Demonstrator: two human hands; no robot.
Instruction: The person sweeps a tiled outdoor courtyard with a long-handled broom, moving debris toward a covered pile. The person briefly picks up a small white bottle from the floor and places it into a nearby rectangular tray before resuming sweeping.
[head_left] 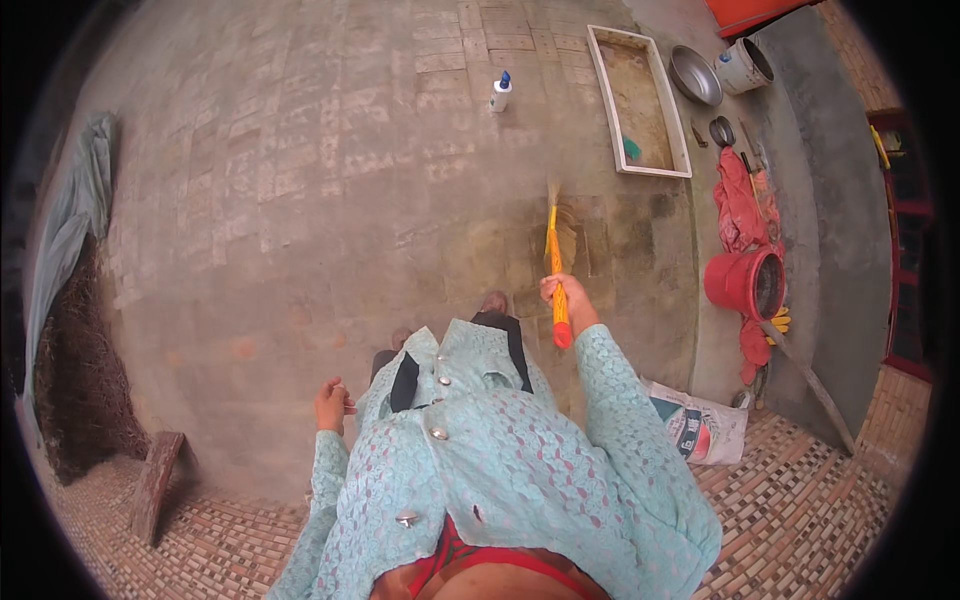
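My right hand [565, 293] grips the orange and yellow handle of a broom [554, 262], whose bristles rest on the damp brick floor ahead of my feet. My left hand [331, 404] hangs at my side with curled fingers and nothing visible in it. A light blue lace garment covers my arms and body in the lower middle of the picture.
A white rectangular trough [641, 100] lies ahead on the right, with a white bottle [500, 92] to its left. A metal bowl [695, 75], a white bucket [745, 65], a red bucket [746, 283], red cloth [738, 205] and a printed sack [700, 425] line the right side. A wooden block [155, 485] lies at the lower left.
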